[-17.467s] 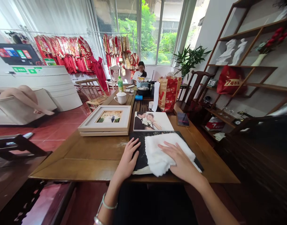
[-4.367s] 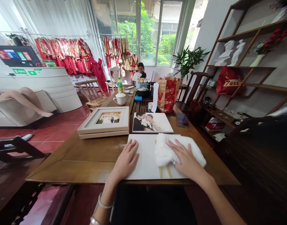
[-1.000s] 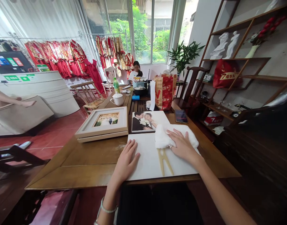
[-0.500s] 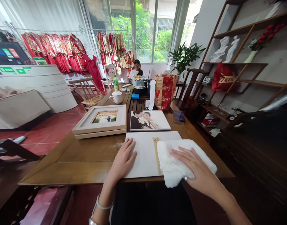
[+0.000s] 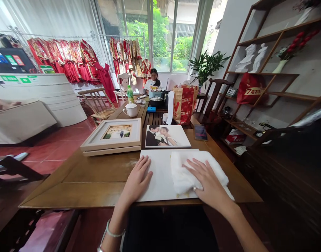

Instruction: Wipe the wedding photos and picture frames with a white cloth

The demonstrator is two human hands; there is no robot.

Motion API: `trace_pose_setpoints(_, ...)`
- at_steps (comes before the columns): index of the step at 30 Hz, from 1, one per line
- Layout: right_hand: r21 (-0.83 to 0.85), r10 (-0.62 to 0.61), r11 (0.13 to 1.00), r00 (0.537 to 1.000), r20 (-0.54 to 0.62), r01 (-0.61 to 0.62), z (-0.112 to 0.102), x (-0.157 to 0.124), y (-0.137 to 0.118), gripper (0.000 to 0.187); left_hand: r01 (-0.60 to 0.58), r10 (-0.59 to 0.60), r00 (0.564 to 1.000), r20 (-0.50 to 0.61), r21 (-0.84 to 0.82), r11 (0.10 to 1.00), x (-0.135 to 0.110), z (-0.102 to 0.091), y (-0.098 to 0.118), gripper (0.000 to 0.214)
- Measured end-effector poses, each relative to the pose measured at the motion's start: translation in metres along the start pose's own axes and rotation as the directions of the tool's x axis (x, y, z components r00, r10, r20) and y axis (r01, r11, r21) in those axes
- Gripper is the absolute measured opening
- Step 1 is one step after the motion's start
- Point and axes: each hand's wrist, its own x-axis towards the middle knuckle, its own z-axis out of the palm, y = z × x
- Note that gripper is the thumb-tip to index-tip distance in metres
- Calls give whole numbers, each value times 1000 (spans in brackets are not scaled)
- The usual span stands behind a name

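Observation:
A white flat panel, the blank back of a picture, lies on the wooden table right in front of me. My left hand rests flat on its left edge, fingers stretched out. My right hand presses flat on a white fluffy cloth that lies over the panel's right half. Behind the panel lies a wedding photo print, and to its left a stack of pale wooden picture frames.
A phone lies at the table's right. Further back stand a white cup, a green bottle and a red gift bag. A person sits at the far end. Shelves line the right wall; red garments hang at left.
My right hand has slid the cloth from the panel's near right corner back up and leftward over its middle. My left hand has stayed on the panel's left edge.

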Motion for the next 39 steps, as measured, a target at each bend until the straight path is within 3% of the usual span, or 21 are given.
trace_pose_setpoints(4, 9, -31, 999, 999, 34, 31, -10, -39, -20, 89, 4, -4, 1000, 9, 8, 1000, 0, -1, 2, 46)
trace_pose_setpoints(8, 90, -56, 995, 997, 52, 51, -14, -46, -9, 84, -5, 5, 1000, 0, 4, 1000, 0, -1, 1, 45)
trace_pose_setpoints(15, 135, 71, 989, 996, -55, -63, -3, 23, 40, 70, -6, 6, 1000, -5, -6, 1000, 0, 0, -2, 45)
trace_pose_setpoints(20, 109, 86, 991, 995, -55, -80, 0, 51, 39, 60, -2, 2, 1000, 11, 4, 1000, 0, 0, -2, 46)
trace_pose_setpoints(23, 88, 19, 996, 1000, -17, -17, 1, 35, 19, 67, -3, 3, 1000, 13, 10, 1000, 0, 0, -2, 45)
trace_pose_setpoints(27, 42, -17, 999, 1000, 3, 17, -4, -10, -10, 81, -1, 0, 1000, 11, 12, 1000, 0, 0, -1, 45)
trace_pose_setpoints(30, 68, -45, 997, 998, 43, 42, -12, -40, -14, 85, 7, -8, 1000, 25, 24, 1000, 1, 0, 1, 46)
trace_pose_setpoints(34, 175, -171, 972, 983, 70, 157, -17, -45, 15, 81, 15, -17, 999, 39, 36, 999, 1, -1, 2, 47)
trace_pose_setpoints(36, 213, -199, 959, 980, 33, 187, -15, -29, 37, 76, 13, -14, 999, 32, 30, 999, 1, -2, 2, 47)
trace_pose_setpoints(39, 210, -113, 971, 994, -7, 112, -7, 10, 68, 73, 10, -10, 1000, 21, 21, 1000, 1, -2, 1, 46)
